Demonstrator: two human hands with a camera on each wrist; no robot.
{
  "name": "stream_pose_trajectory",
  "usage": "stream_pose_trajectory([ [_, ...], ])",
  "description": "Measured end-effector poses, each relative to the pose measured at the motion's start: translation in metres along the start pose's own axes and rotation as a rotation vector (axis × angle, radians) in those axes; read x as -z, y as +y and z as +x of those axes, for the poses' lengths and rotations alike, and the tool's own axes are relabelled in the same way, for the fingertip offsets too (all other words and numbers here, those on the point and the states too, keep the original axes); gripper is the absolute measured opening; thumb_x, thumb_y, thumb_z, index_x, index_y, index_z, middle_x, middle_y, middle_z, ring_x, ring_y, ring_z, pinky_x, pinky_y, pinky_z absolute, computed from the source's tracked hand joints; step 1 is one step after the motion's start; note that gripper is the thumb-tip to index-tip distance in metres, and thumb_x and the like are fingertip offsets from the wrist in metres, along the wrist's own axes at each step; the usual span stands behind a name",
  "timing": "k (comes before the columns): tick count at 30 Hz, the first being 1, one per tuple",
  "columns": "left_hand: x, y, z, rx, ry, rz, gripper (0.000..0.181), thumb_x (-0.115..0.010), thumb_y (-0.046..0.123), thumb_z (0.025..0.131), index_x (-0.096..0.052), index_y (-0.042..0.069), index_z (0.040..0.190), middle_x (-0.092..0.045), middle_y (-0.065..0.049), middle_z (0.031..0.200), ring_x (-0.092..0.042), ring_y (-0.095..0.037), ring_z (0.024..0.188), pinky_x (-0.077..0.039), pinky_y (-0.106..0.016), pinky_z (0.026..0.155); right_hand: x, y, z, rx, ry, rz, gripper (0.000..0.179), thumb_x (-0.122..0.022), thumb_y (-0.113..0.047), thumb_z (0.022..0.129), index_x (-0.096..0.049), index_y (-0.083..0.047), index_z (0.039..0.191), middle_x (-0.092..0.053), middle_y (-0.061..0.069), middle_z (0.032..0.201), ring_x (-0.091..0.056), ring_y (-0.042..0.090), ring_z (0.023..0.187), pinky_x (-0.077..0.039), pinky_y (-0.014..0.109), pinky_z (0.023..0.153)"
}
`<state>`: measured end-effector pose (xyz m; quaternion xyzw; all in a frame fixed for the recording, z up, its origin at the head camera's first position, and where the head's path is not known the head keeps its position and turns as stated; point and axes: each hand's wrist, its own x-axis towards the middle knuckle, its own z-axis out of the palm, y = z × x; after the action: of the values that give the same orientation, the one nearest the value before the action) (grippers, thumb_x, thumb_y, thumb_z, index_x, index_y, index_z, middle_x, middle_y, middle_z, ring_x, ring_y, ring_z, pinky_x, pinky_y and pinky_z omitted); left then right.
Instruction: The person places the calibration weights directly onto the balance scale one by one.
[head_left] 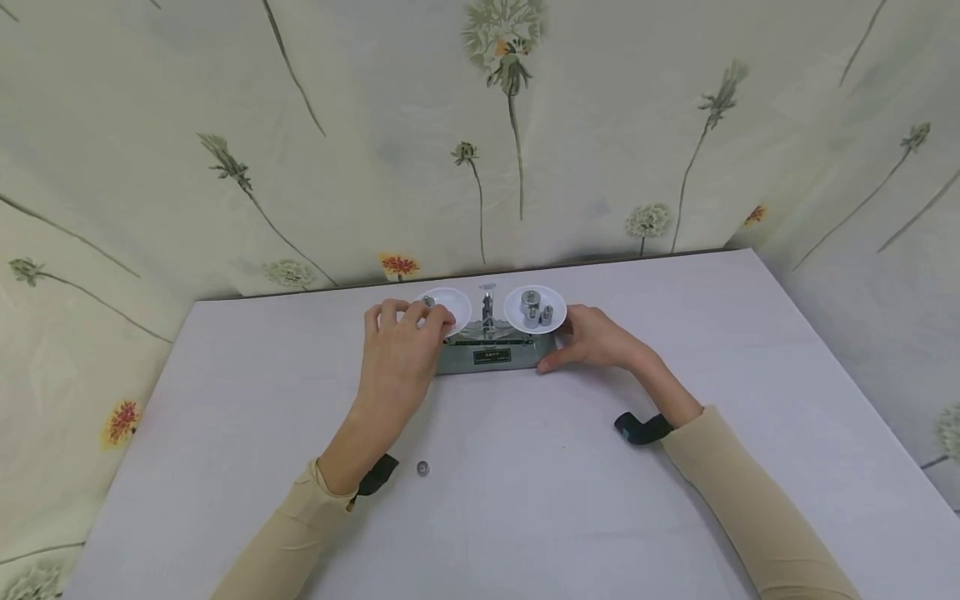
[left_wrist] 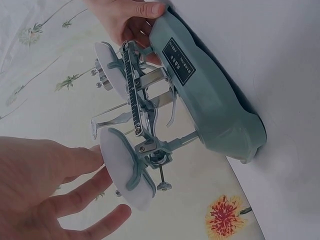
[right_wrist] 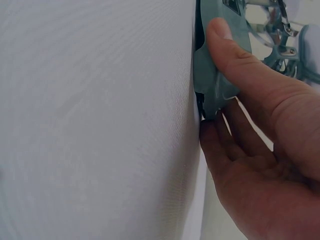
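A green balance scale [head_left: 492,354] stands at the table's far side, with two white pans. My left hand [head_left: 400,350] reaches over the left pan [head_left: 459,302], its fingers spread loosely at the rim. A small metal weight [head_left: 429,301] shows on that pan beside the fingers. The left thumb and index tips are partly hidden behind the pan [left_wrist: 117,160] in the left wrist view. My right hand [head_left: 597,337] grips the right end of the scale's base, thumb [right_wrist: 227,45] on its front face. Several metal weights [head_left: 531,302] stand on the right pan [head_left: 555,320].
One small metal weight [head_left: 423,468] lies on the white-covered table [head_left: 525,517], near the left wrist. Behind the table hangs a flower-patterned curtain [head_left: 420,192]. Black straps [head_left: 643,428] show at both wrists.
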<state>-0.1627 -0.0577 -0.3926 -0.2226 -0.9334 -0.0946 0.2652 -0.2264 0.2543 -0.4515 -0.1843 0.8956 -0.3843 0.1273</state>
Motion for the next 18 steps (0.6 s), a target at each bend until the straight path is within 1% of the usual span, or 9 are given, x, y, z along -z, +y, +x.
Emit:
stream_pose_trajectory([
  [13,0.0010,0.0014,0.0006,0.024,-0.037,0.005,0.011,-0.077,0.021,0.100,-0.077,0.015,0.109,-0.082,-0.011,0.108,-0.067,-0.040,0.115,-0.050,-0.058,0.104,-0.0008,0.0031,0.0001,-0.003,-0.006,-0.006,0.087,-0.102,-0.027,0.073,-0.060,-0.010,0.148,-0.072,0.011,0.142,-0.067,0.035,0.134,-0.048,0.058,0.120],
  [18,0.0008,0.0008,0.0010,0.026,-0.039,-0.002,0.011,-0.076,0.021,0.101,-0.076,0.015,0.110,-0.081,-0.012,0.108,-0.067,-0.041,0.116,-0.050,-0.059,0.104,-0.0011,0.0033,0.0011,-0.003,-0.003,-0.015,0.088,-0.102,-0.028,0.073,-0.060,-0.010,0.148,-0.071,0.011,0.142,-0.066,0.035,0.135,-0.047,0.058,0.120],
])
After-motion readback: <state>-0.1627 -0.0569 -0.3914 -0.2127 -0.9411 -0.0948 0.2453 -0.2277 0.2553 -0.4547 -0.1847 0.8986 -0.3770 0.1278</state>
